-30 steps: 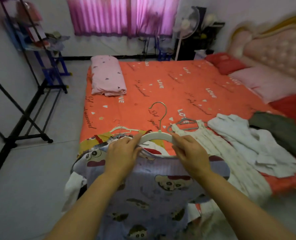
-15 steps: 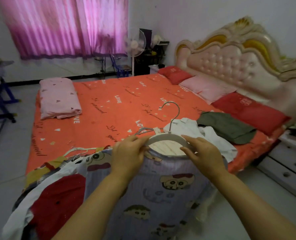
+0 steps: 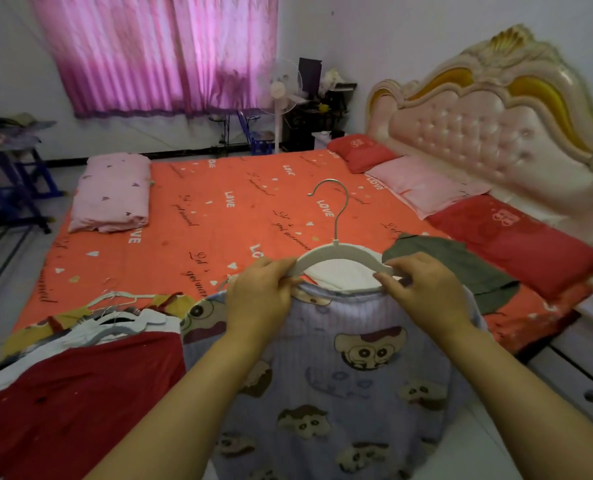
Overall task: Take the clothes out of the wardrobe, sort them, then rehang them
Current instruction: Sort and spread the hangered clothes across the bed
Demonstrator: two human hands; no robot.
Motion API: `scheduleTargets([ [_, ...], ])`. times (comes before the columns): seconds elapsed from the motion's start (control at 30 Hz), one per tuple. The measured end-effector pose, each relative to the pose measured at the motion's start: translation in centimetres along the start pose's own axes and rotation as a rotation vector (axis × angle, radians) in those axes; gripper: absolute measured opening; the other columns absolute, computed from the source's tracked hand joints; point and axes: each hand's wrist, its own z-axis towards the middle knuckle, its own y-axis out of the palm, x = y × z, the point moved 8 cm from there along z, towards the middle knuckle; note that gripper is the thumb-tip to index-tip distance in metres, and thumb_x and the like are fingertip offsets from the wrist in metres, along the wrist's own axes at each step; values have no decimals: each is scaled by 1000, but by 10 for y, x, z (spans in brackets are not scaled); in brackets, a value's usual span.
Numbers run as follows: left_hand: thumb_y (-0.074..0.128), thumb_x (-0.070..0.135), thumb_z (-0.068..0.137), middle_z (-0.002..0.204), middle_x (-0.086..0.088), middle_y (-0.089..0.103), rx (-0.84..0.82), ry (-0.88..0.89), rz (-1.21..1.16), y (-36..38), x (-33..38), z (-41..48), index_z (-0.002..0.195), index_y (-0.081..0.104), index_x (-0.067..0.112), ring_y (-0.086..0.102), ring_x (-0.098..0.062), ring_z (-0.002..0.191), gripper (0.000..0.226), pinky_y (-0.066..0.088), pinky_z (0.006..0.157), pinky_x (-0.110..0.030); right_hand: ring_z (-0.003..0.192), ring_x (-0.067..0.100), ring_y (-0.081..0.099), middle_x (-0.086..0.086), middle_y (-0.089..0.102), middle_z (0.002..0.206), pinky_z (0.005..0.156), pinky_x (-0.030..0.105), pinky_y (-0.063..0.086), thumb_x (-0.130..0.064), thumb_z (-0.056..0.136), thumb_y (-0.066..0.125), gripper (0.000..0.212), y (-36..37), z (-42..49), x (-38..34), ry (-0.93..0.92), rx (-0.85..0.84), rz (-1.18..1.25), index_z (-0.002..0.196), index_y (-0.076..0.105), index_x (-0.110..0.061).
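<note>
Relative to the frame half a second ago, the white hanger (image 3: 336, 252) has risen further out of the neck opening of the lilac cartoon-print garment (image 3: 340, 368), and the assembly has been carried rightward along the near edge of the bed (image 3: 218, 216). The hanger's arc and metal hook now stand clear above the collar, with only the two tips at collar level. The left hand (image 3: 260, 296) pinches the hanger's left tip together with the collar edge. The right hand (image 3: 423, 289) pinches the right tip in the same way, so both hands are closed on the hanger rather than spread. The garment hangs from this two-point hold in front of the person, its body draped down over the bed edge. Judged from this position, the hanger is being worked through the neckline. Whether it is being withdrawn or seated cannot be fixed from the frames, though the exposed arc suggests withdrawal for sorting. Directly behind the hanger lies a white garment (image 3: 343, 275), and just right of it an olive garment (image 3: 461, 265), both without hangers and likely the sorted group. A pile of hangered clothes (image 3: 115, 317) with a red garment (image 3: 80, 393) lies to the left, still to be processed.
</note>
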Motion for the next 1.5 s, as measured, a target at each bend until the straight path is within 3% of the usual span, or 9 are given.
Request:
scheduleTargets([
  [0.13, 61, 18, 84, 86, -9, 64, 21, -76, 7, 15, -10, 18, 109, 70, 14, 57, -32, 80, 27, 47, 65, -41, 62, 25, 58, 5, 63, 69, 58, 31, 43, -21, 73, 80, 19, 18, 29, 14, -66, -2, 34, 82, 72, -6],
  [0.23, 66, 14, 84, 86, -9, 65, 27, -113, 36, 27, -27, 35, 110, 70, 13, 58, -31, 81, 26, 46, 66, -39, 61, 23, 57, 5, 63, 69, 58, 34, 45, -21, 73, 80, 19, 42, 51, 22, -70, -18, 79, 82, 72, -6],
  [0.4, 58, 23, 82, 87, -9, 67, 10, -129, 30, 52, -61, 72, 108, 71, 14, 60, -31, 81, 31, 48, 69, -40, 58, 20, 54, 4, 62, 68, 56, 31, 41, -22, 74, 79, 19, 88, 83, 38, -56, -58, 49, 81, 72, -6],
  [0.6, 66, 12, 84, 96, -7, 68, -13, -162, 20, 78, -102, 122, 110, 70, 13, 59, -30, 90, 26, 45, 74, -38, 63, 20, 53, 4, 62, 71, 55, 30, 39, -27, 77, 76, 21, 135, 132, 53, 0, -121, 9, 81, 72, -7],
  [0.87, 62, 19, 88, 102, -3, 65, -54, -320, 47, 107, -174, 163, 121, 63, 18, 56, -24, 96, 33, 42, 82, -36, 71, 14, 48, 4, 63, 80, 58, 28, 33, -32, 81, 71, 26, 215, 185, 59, 8, -230, 65, 88, 71, -7],
  [1.0, 61, 22, 88, 104, -5, 65, -91, -400, 96, 130, -212, 179, 119, 64, 18, 55, -24, 97, 31, 41, 80, -34, 73, 20, 53, 4, 63, 79, 61, 29, 36, -31, 79, 74, 25, 275, 204, 76, 26, -302, 116, 87, 72, -8],
  [1.2, 64, 23, 86, 103, -9, 66, -132, -539, 203, 180, -276, 207, 114, 67, 15, 56, -30, 97, 29, 43, 82, -39, 70, 15, 47, 5, 63, 75, 62, 25, 31, -25, 76, 77, 18, 380, 230, 108, 56, -422, 209, 80, 72, -8],
  [1.37, 61, 28, 88, 100, -3, 67, -212, -609, 311, 234, -339, 221, 117, 65, 23, 58, -25, 96, 30, 44, 82, -37, 70, 17, 48, 0, 59, 73, 60, 25, 31, -24, 77, 76, 17, 476, 235, 135, 64, -556, 276, 78, 71, -8],
  [1.5, 62, 17, 86, 101, -9, 67, -259, -653, 331, 271, -381, 219, 121, 63, 15, 58, -30, 96, 34, 42, 81, -36, 68, 17, 45, -2, 53, 70, 59, 28, 29, -24, 77, 76, 19, 545, 231, 149, 45, -628, 271, 75, 68, -7],
])
